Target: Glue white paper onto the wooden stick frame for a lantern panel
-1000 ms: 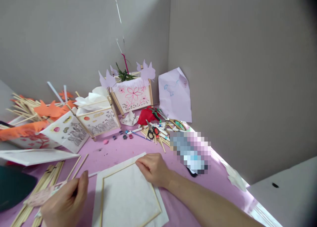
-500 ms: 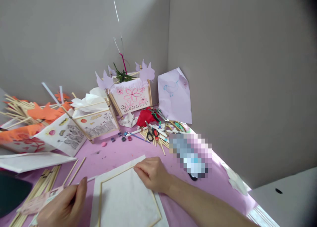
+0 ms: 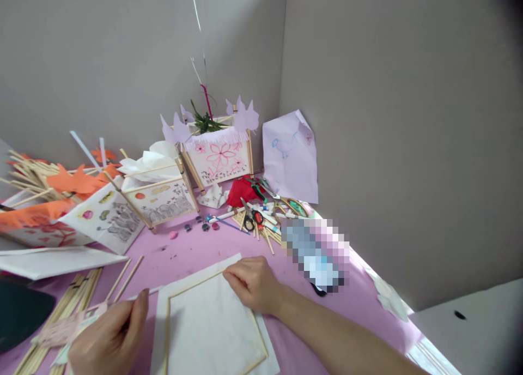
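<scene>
A square frame of thin wooden sticks (image 3: 168, 331) lies on a white sheet (image 3: 212, 326) at the bottom centre. My right hand (image 3: 255, 285) is closed, its knuckles up, over the top right corner of the frame; what its fingers hold, if anything, is hidden. To the left of the sheet, my left hand (image 3: 110, 337) is curled with the thumb raised. A thin white strip (image 3: 153, 291) runs from beside its thumb to the sheet. Nothing inside the left fingers can be made out. Wooden sticks (image 3: 77, 298) and pinkish packaging (image 3: 61, 328) lie next to that hand.
Decorated paper-and-stick lanterns (image 3: 163, 203) stand along the back left. Scissors (image 3: 249, 217), markers, short sticks and red cloth (image 3: 241, 192) are heaped at the back centre. A blurred object (image 3: 314, 255) lies on the right of the purple table (image 3: 196, 249). A dark object (image 3: 22, 315) fills the lower left.
The view has shifted slightly. My left hand has moved a little to the right; my right hand stays at the frame's corner in the same closed pose.
</scene>
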The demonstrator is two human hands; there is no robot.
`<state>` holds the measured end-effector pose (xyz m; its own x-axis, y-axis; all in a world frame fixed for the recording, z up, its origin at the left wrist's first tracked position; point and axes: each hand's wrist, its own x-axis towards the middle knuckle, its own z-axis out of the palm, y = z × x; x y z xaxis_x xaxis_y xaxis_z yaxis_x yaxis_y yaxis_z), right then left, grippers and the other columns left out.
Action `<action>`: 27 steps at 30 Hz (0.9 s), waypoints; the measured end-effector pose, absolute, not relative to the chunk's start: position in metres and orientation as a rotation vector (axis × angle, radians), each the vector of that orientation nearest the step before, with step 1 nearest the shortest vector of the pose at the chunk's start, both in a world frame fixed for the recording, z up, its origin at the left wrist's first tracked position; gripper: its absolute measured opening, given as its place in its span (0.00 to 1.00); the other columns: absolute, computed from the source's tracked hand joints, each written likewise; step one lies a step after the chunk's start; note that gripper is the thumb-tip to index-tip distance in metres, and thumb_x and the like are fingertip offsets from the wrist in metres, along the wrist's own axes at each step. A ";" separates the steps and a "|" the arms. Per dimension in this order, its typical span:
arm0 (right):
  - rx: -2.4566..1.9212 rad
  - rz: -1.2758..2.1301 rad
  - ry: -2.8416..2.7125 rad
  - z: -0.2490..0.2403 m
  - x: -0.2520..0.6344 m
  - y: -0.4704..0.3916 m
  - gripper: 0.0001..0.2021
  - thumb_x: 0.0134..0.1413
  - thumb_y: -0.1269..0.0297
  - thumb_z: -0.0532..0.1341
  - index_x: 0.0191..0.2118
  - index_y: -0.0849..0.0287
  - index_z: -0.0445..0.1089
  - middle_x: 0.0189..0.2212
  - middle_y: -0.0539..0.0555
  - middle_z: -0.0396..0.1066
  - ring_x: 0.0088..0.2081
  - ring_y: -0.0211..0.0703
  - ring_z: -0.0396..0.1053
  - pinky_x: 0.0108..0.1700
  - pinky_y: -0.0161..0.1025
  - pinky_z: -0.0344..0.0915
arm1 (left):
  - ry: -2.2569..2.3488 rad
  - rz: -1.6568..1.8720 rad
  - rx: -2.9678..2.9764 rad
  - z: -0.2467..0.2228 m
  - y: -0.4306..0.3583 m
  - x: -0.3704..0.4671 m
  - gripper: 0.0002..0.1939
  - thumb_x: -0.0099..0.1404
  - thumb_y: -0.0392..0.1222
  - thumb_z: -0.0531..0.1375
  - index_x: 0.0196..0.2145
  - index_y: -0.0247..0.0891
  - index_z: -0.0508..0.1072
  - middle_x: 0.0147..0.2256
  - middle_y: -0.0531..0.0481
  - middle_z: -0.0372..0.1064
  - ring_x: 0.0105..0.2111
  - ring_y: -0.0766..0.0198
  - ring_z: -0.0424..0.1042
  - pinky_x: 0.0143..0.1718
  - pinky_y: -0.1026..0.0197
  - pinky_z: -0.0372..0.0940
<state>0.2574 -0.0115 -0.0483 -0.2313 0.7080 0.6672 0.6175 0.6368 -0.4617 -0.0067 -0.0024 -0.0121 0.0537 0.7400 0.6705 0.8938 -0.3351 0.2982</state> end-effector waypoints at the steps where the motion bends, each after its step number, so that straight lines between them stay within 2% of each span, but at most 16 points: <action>1: -1.043 0.125 -1.934 -0.048 0.258 -0.012 0.11 0.62 0.67 0.51 0.30 0.58 0.67 0.22 0.51 0.70 0.24 0.36 0.68 0.31 0.34 0.61 | -1.655 -1.100 -2.144 -0.013 -0.003 -0.008 0.24 0.61 0.51 0.56 0.13 0.37 0.59 0.14 0.56 0.48 0.16 0.70 0.52 0.20 0.64 0.46; 14: -1.032 0.129 -1.934 -0.049 0.258 -0.011 0.11 0.61 0.68 0.51 0.29 0.58 0.67 0.21 0.50 0.69 0.24 0.36 0.66 0.30 0.34 0.60 | -1.481 -1.026 -2.146 -0.017 0.001 -0.014 0.23 0.64 0.48 0.55 0.14 0.37 0.60 0.14 0.57 0.48 0.16 0.71 0.52 0.21 0.64 0.47; 21: -1.054 0.167 -1.943 -0.053 0.257 -0.012 0.11 0.61 0.67 0.53 0.30 0.58 0.69 0.24 0.49 0.72 0.26 0.35 0.68 0.33 0.32 0.60 | -1.363 -1.076 -2.156 -0.017 0.005 -0.012 0.24 0.64 0.44 0.57 0.14 0.36 0.58 0.14 0.58 0.46 0.15 0.73 0.50 0.21 0.64 0.45; 27: -1.277 0.201 -1.844 -0.058 0.262 -0.007 0.12 0.62 0.67 0.52 0.32 0.57 0.70 0.27 0.50 0.73 0.30 0.36 0.70 0.35 0.33 0.60 | -1.563 -1.063 -2.155 -0.022 0.007 -0.012 0.24 0.65 0.45 0.55 0.14 0.37 0.55 0.14 0.58 0.45 0.16 0.72 0.50 0.22 0.65 0.47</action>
